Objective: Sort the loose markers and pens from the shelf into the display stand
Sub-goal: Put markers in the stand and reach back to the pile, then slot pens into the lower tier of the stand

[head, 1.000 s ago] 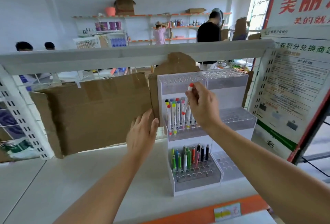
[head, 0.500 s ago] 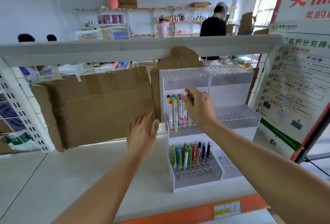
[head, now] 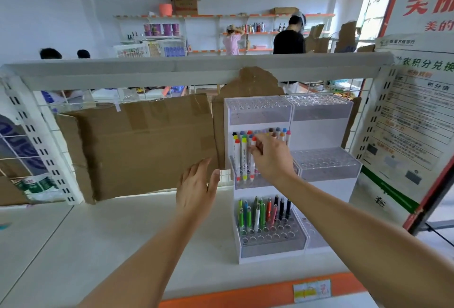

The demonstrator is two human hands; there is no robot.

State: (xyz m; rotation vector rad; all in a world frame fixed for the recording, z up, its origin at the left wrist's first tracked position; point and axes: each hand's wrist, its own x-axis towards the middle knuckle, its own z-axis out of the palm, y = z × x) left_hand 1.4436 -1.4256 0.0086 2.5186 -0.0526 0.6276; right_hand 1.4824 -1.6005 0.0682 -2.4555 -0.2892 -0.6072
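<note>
A white tiered display stand (head: 319, 133) with clear perforated trays stands on the white shelf (head: 98, 234). Its middle tier holds several colour-capped white markers (head: 242, 158); its bottom tier holds several pens (head: 262, 212). My right hand (head: 271, 158) reaches into the middle tier and pinches the top of a red-capped marker (head: 253, 141) that stands among the others. My left hand (head: 196, 188) hovers with fingers straight just left of the stand, in front of the cardboard, holding nothing.
A brown cardboard sheet (head: 142, 145) leans against the wire back panel behind the shelf. A poster board (head: 415, 116) stands at the right. The stand's top tier and right-hand trays hold no pens. An orange shelf edge (head: 245, 293) with a price tag runs along the front.
My right hand has brought the red-capped marker down from in front of the top tier into the middle tier among the other markers. My left hand has stayed about where it was.
</note>
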